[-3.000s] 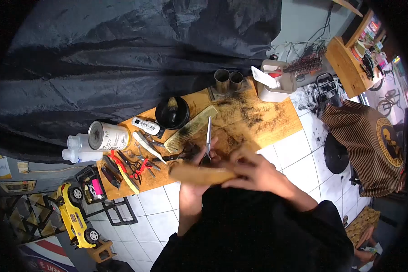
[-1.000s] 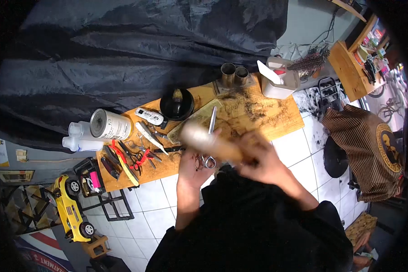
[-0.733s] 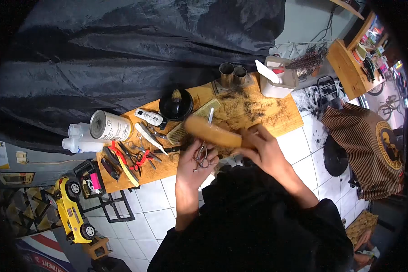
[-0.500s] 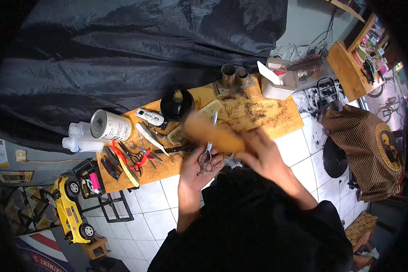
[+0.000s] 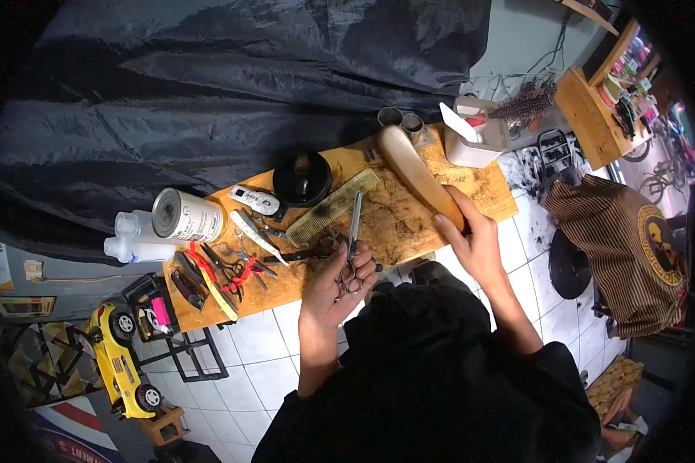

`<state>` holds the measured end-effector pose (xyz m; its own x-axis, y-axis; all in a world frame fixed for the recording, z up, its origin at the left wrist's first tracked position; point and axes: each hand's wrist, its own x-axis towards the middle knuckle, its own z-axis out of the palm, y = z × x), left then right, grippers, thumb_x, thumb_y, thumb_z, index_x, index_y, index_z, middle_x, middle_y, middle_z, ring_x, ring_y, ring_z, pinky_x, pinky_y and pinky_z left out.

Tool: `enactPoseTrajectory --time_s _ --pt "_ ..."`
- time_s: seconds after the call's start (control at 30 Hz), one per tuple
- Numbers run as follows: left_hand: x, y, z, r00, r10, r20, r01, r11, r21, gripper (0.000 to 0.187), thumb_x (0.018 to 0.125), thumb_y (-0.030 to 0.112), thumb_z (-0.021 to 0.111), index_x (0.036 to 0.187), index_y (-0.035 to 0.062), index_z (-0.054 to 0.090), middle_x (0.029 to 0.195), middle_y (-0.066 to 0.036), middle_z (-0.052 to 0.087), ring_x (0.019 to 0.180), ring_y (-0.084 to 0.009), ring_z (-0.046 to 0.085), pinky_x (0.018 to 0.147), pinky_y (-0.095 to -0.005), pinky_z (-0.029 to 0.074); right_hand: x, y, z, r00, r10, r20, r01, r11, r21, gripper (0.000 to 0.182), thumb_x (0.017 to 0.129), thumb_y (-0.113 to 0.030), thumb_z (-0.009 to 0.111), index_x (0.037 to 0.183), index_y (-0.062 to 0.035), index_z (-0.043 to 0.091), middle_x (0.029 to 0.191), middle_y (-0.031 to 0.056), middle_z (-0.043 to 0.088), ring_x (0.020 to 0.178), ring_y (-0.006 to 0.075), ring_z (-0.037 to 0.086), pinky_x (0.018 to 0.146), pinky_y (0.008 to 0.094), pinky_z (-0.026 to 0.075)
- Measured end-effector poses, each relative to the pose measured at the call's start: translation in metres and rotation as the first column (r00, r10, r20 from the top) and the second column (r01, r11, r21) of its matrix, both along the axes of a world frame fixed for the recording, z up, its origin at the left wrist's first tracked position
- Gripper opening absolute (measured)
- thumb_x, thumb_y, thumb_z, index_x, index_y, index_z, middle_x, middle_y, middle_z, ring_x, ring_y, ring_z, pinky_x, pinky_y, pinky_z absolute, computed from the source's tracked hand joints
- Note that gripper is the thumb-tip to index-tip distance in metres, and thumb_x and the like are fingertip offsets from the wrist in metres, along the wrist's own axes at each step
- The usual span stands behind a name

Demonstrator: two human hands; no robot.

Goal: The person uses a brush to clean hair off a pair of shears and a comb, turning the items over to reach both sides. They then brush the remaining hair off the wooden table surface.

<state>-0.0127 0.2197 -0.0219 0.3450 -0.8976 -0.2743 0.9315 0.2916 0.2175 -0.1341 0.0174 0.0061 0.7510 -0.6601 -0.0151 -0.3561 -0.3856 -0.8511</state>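
Note:
My left hand [image 5: 328, 292] is closed around the finger rings of a pair of scissors [image 5: 355, 228], whose blades point up over the table edge. In my right hand [image 5: 477, 243] is a brush with a long, curved wooden back [image 5: 413, 171]; its smooth back faces me, and its bristles are hidden. It tilts up and left above cut hair on the wooden table [image 5: 483, 220]. Left of the scissor blades lies a wide greenish comb [image 5: 333, 208]. A white-handled razor [image 5: 256, 234], a hair clipper [image 5: 255, 200] and red-handled scissors [image 5: 245, 276] lie further left.
Metal cups [image 5: 411, 125] and a white container [image 5: 475, 147] stand at the back right. A large can [image 5: 197, 218] and clear bottles [image 5: 135, 239] occupy the left end. A striped cape [image 5: 606, 255] drapes at right; another person's hand [image 5: 619, 405] shows below it.
My right hand and the brush have swung right and away from the scissors, uncovering the comb. My left fingers have curled further around the scissors.

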Motion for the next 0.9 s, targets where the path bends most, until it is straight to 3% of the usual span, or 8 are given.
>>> enactPoseTrajectory --time_s 0.13,0.2,0.27,0.33,0.73,0.8,0.87,0.9 --pt "0.003 -0.007 -0.003 0.999 0.043 0.001 -0.042 0.998 -0.038 0.032 0.097 0.025 0.048 0.114 -0.0017 0.049 0.088 -0.002 0.047 0.079 -0.0140 0.045 0.074 -0.0277 0.040 -0.018 0.013 -0.008 0.946 0.218 0.238 -0.186 0.971 -0.148 0.046 0.080 -0.024 0.071 0.118 -0.0010 0.057 0.097 0.0205 0.067 0.082 0.0270 0.069 0.071 0.0343 0.054" --pt "0.002 -0.006 -0.006 0.943 0.103 0.315 -0.150 0.980 0.129 0.029 0.096 0.025 0.050 0.112 0.0003 0.051 0.093 -0.005 0.053 0.080 -0.0150 0.050 0.075 -0.0291 0.044 -0.029 0.022 0.010 0.908 0.413 0.064 -0.407 0.909 -0.092 0.046 0.079 -0.028 0.073 0.116 -0.0055 0.060 0.087 0.0153 0.069 0.074 0.0253 0.069 0.067 0.0335 0.055" --pt "0.014 -0.010 -0.013 0.996 0.043 0.080 -0.051 0.994 0.100 0.027 0.097 0.023 0.049 0.111 0.0008 0.054 0.087 -0.004 0.055 0.073 -0.0135 0.052 0.073 -0.0289 0.046 -0.031 0.034 0.002 0.792 0.578 0.196 -0.555 0.816 -0.162 0.045 0.077 -0.033 0.073 0.115 -0.0108 0.063 0.078 0.0105 0.069 0.065 0.0249 0.068 0.061 0.0329 0.056" --pt "0.011 -0.012 -0.010 0.993 0.061 0.097 -0.070 0.992 0.102 0.027 0.097 0.023 0.048 0.111 0.0005 0.054 0.085 -0.003 0.053 0.072 -0.0126 0.050 0.072 -0.0274 0.044 -0.029 0.042 0.008 0.712 0.689 0.134 -0.632 0.712 -0.306 0.044 0.078 -0.039 0.071 0.113 -0.0148 0.063 0.086 0.0100 0.069 0.073 0.0251 0.068 0.064 0.0340 0.055" --pt "-0.007 -0.038 -0.015 0.921 0.275 0.276 -0.343 0.909 0.238 0.024 0.094 0.024 0.055 0.112 0.0094 0.053 0.092 0.001 0.054 0.081 -0.0121 0.050 0.069 -0.0279 0.046 -0.023 0.038 -0.002 0.890 0.451 0.066 -0.448 0.892 -0.048 0.049 0.077 -0.028 0.074 0.115 -0.0020 0.060 0.086 0.0200 0.067 0.073 0.0338 0.067 0.065 0.0358 0.054" --pt "0.000 -0.040 -0.020 0.941 0.259 0.219 -0.270 0.963 0.022 0.020 0.093 0.021 0.056 0.109 0.0089 0.054 0.097 -0.003 0.056 0.086 -0.0164 0.056 0.073 -0.0324 0.050 -0.026 0.042 -0.004 0.869 0.478 0.126 -0.474 0.878 -0.063 0.046 0.078 -0.031 0.073 0.114 -0.0051 0.061 0.086 0.0182 0.067 0.072 0.0336 0.067 0.064 0.0366 0.054" --pt "-0.009 -0.042 -0.004 0.924 0.235 0.302 -0.346 0.852 0.394 0.029 0.093 0.022 0.056 0.118 0.0087 0.052 0.101 -0.003 0.058 0.099 -0.0191 0.057 0.081 -0.0431 0.052 -0.030 0.045 -0.003 0.847 0.501 0.179 -0.497 0.865 -0.067 0.044 0.079 -0.033 0.072 0.113 -0.0082 0.062 0.086 0.0165 0.068 0.072 0.0334 0.067 0.063 0.0373 0.054" --pt "-0.007 -0.041 -0.003 0.909 0.177 0.377 -0.324 0.870 0.372 0.040 0.093 0.022 0.056 0.130 0.0086 0.046 0.108 -0.006 0.058 0.107 -0.0212 0.055 0.089 -0.0481 0.050 -0.030 0.045 0.000 0.810 0.565 0.157 -0.540 0.823 -0.176 0.045 0.078 -0.034 0.072 0.114 -0.0091 0.062 0.087 0.0156 0.068 0.071 0.0328 0.067 0.063 0.0368 0.054"
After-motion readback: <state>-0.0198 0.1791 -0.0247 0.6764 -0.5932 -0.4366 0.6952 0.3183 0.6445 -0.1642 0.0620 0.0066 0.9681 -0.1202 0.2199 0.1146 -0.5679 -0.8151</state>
